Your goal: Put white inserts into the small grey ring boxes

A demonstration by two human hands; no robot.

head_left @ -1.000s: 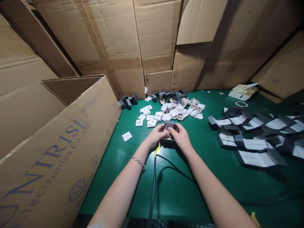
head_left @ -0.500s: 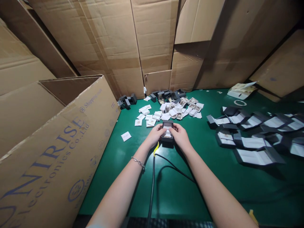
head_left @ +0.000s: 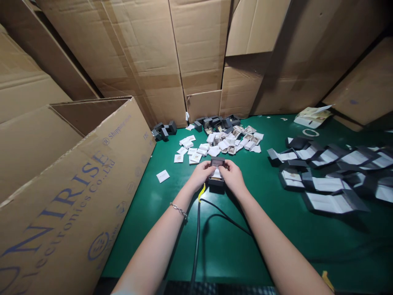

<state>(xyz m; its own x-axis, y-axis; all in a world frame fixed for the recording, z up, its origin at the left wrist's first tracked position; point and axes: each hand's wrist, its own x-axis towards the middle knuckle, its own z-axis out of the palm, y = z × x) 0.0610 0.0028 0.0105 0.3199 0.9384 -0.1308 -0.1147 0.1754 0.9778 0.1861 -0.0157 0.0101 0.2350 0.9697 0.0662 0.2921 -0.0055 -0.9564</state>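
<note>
With their fingers [head_left: 210, 169], left hand [head_left: 198, 177] and right hand [head_left: 233, 176] grip a small, open, dark, pale-lined box [head_left: 216, 183].

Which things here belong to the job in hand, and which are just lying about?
Job in hand:
- open box, held by left hand and right hand
- probably the similar boxes at right
- probably the white packets

Lying about, apparently:
- cable
- white ring

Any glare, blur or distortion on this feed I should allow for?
Head view: pale glare on the green table near the yellow tie; fine detail in the held black box too soft to make out; shipping carton stretched toward the left edge; upper-right corner dark.
</note>
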